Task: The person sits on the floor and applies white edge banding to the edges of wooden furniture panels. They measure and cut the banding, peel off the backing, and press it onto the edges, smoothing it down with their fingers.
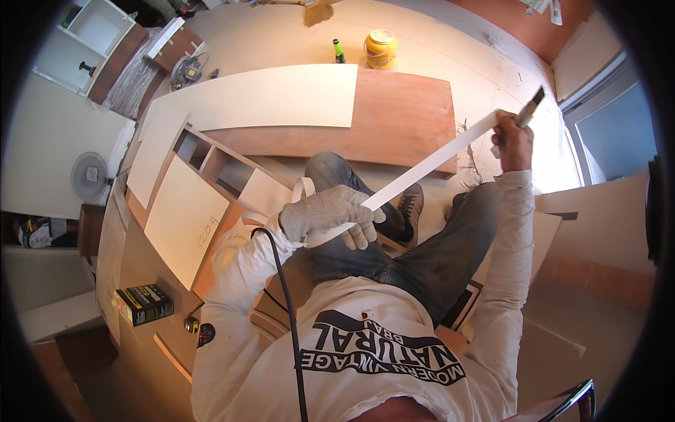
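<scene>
Nearest, at the lower middle of the frame, a thin black cable (293,330) runs down over a white long-sleeved top (330,299). At the centre, the left hand (320,209), in a grey knitted glove, curls its fingers around a long, narrow, flat white strip (429,162). The strip slants from the centre to the upper right, where the bare right hand (515,144) is closed around a short, pale-bodied tool with a dark tip (527,114) and meets the strip's far end; how firmly it pinches that end, I cannot tell. Whether the tip is blade or bristle is unclear too.

To handle the strip well, I would pull it straight without twisting it, point the dark tip away from the glove, and hold the strip clear of the cable and of the loose white curl (309,184) beside the left wrist.

Beyond, left of centre, lies a white rectangular panel (184,211); farther up lies a reddish-brown wooden board (404,105). Farthest, at upper centre, stand a green glass bottle (339,50) and a round yellow bucket (380,50).
</scene>
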Available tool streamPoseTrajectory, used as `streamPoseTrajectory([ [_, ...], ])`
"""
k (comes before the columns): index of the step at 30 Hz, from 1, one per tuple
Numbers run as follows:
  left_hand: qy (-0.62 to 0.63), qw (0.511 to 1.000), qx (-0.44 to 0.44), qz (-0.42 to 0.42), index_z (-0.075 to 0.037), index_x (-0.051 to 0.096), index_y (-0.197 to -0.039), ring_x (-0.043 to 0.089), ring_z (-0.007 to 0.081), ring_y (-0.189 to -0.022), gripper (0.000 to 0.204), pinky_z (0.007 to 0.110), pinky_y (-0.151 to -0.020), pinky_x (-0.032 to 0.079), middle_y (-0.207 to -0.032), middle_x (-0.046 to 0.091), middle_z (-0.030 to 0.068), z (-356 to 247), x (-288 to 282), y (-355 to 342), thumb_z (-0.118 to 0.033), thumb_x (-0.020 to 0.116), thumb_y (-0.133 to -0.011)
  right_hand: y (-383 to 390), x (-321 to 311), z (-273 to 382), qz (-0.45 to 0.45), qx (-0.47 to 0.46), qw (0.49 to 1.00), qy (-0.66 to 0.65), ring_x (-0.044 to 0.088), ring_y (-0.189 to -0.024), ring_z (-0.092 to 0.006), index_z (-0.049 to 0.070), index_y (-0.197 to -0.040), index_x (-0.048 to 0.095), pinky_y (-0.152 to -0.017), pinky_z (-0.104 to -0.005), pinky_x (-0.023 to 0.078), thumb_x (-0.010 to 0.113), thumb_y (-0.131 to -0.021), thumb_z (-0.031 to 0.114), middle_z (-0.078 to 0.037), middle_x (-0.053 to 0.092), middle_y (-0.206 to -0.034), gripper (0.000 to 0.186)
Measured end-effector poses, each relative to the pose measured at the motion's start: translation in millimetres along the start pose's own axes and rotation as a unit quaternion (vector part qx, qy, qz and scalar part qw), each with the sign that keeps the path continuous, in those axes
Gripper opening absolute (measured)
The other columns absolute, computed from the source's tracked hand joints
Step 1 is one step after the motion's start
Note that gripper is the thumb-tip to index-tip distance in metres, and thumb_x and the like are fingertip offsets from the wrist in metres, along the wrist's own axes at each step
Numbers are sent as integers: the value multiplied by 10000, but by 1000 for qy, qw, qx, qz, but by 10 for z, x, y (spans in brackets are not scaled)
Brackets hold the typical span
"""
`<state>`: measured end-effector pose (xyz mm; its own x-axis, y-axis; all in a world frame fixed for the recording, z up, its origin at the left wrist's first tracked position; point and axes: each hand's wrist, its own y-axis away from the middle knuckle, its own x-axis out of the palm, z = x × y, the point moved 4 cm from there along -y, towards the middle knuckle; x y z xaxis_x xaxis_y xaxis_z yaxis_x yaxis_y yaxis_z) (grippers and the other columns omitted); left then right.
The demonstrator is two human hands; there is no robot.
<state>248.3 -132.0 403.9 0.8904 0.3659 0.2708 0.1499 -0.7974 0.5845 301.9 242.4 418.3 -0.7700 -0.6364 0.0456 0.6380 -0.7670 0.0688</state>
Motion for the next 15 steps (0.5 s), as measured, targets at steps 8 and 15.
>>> streamPoseTrajectory([
  [8, 81, 996, -48, 5, 95, 634, -1081, 701, 259, -717, 390, 324, -629, 582, -873, 694, 201, 318, -345, 194, -261, 670, -927, -560, -544, 38, -35, -30, 999, 28, 525, -530, -107, 31, -918, 658, -402, -252, 362, 717, -832, 218, -11, 555, -668, 214],
  [15, 61, 997, -3, 39, 87, 654, -1044, 693, 228, -707, 397, 296, -611, 566, -863, 694, 194, 538, -612, 122, -293, 678, -930, -676, -747, 215, -49, -28, 997, 50, 505, -521, -107, 48, -887, 629, -394, -251, 343, 719, -840, 203, -5, 532, -653, 185],
])
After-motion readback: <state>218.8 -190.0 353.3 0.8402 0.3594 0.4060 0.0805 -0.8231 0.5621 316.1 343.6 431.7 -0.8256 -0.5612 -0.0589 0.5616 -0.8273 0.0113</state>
